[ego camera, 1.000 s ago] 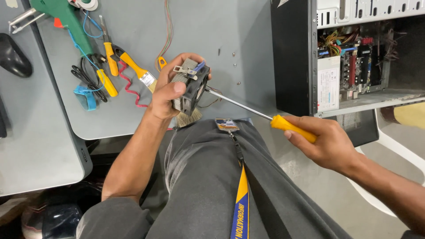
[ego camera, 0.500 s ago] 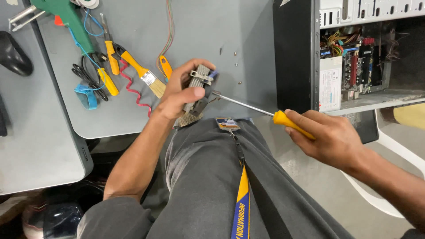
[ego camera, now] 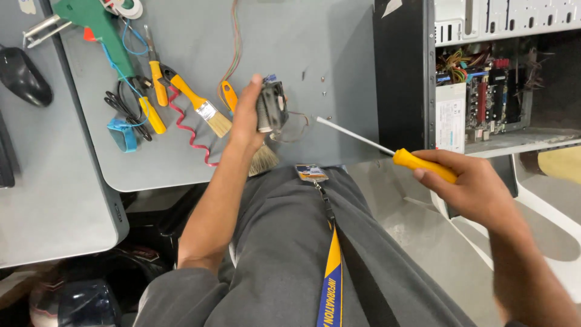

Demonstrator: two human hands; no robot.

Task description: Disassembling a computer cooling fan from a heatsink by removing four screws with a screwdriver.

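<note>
My left hand [ego camera: 247, 118] grips a small cooling fan with a finned heatsink [ego camera: 271, 108], held on edge above the grey table [ego camera: 284, 54], thin wires trailing from it. My right hand [ego camera: 478, 191] holds a screwdriver [ego camera: 387, 151] by its yellow handle; the long metal shaft points up-left, and its tip is a short way to the right of the fan, not touching it. Below the fan a paintbrush's bristles [ego camera: 264, 158] stick out from under my left wrist.
An open computer case [ego camera: 484, 79] with circuit boards and cables stands at the right. On the table's left lie a second yellow-handled brush [ego camera: 200, 104], pliers [ego camera: 156, 85], a green tool [ego camera: 94, 24], red coiled wire [ego camera: 189, 130] and a black mouse [ego camera: 23, 75]. A lanyard [ego camera: 330, 254] hangs over my lap.
My left hand has lifted the fan up and away over the table. The screwdriver tip has come off the fan, and my right hand has moved slightly to the right.
</note>
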